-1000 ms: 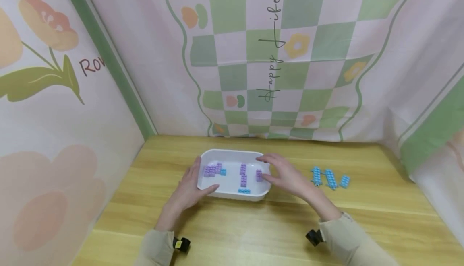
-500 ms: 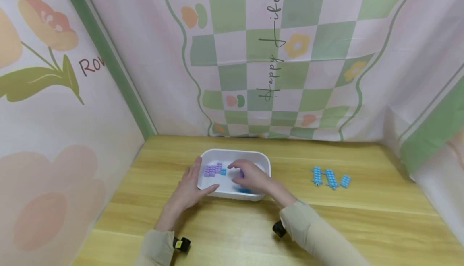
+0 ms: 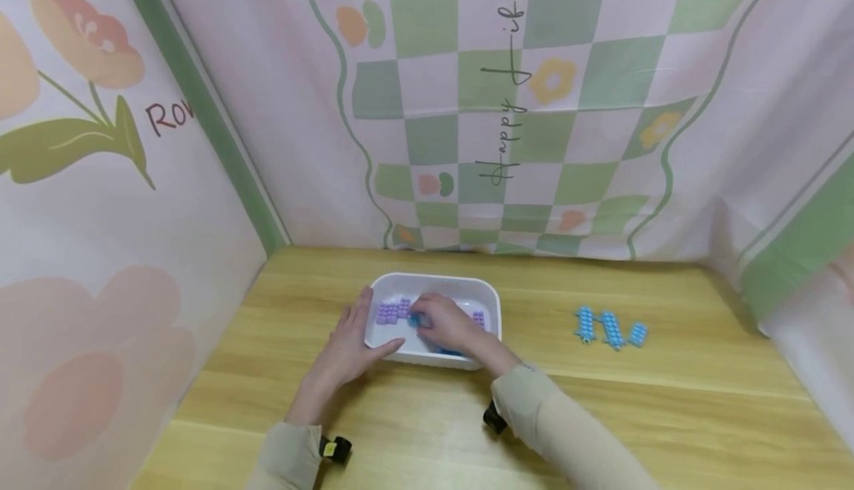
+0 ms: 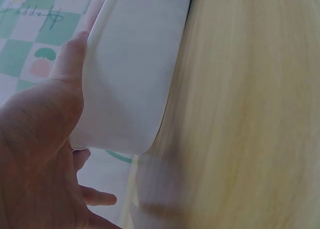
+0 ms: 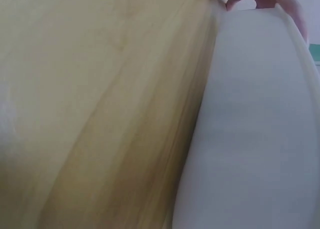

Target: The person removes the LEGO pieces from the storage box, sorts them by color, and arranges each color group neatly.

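Observation:
A white plastic tray (image 3: 460,281) holds several small toy building bricks. My left hand (image 3: 347,338) rests at its left end, thumb (image 4: 75,59) lying along the front rim and fingers spread. Inside the tray, my right hand (image 3: 445,322) pinches a small blue building brick (image 3: 414,319) between thumb and fingertips. Purple bricks (image 3: 388,313) sit just left of those fingertips, and another purple brick (image 3: 478,319) lies toward the right end. A blue piece (image 3: 445,351) shows by the front wall, partly covered by the right hand. The right wrist view mainly shows the tray's outer wall (image 5: 255,119).
On the wooden table (image 3: 427,416), right of the tray, lie two long blue brick pieces, one of them a studded strip (image 3: 585,325), and a short blue brick (image 3: 637,334). A patterned curtain (image 3: 494,141) hangs along the table's back edge.
My right hand has moved left from the tray's right end to the blue brick, which its fingertips now pinch. The purple brick at the right end stays there. My left hand keeps its place.

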Demonstrator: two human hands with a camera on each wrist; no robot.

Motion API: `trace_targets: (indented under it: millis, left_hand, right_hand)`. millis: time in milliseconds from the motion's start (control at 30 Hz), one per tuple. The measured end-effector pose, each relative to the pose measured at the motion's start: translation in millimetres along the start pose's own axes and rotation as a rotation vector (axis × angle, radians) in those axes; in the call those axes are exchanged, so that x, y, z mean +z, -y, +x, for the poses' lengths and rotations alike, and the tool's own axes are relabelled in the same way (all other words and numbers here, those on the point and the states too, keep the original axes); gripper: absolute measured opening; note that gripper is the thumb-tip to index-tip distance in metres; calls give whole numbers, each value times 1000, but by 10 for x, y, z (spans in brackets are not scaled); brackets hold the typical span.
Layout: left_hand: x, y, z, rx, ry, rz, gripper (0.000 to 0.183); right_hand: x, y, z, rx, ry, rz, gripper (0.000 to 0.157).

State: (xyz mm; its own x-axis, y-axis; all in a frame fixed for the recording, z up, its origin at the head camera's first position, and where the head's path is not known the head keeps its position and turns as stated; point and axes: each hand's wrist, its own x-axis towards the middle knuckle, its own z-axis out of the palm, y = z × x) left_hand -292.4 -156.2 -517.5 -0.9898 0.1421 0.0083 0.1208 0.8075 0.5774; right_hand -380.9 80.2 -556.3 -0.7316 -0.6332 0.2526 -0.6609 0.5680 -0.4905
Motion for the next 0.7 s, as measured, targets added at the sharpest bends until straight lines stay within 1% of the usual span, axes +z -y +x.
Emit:
trace_targets:
  millis: [167,267,400,500,600,633,700]
  left_hand:
    - [13,7,7,0,-3,6,122]
    - [5,4,9,-1,-1,7,122]
    - [0,0,11,3,4,5,123]
    - [6,4,8,5,2,5,123]
    - [9,3,-4,5,-3,-2,122]
    - [12,3,-8,5,-6,-7,122]
    - [20,3,-17,4,-10,-10,122]
  right_hand:
    - [-43,66,-2,53,67,-3,35]
    - [-4,24,-6,70,71,-5,32]
    - [63,-54,-15,52,51,-39,27]
    - [86,-86,-24,46,28,-34,27]
    - [48,-69,-57,30,3,1,27]
    - [-29,2,-101,26,4,-5,28]
    - [-107,35,-145,-5,-11,13,28]
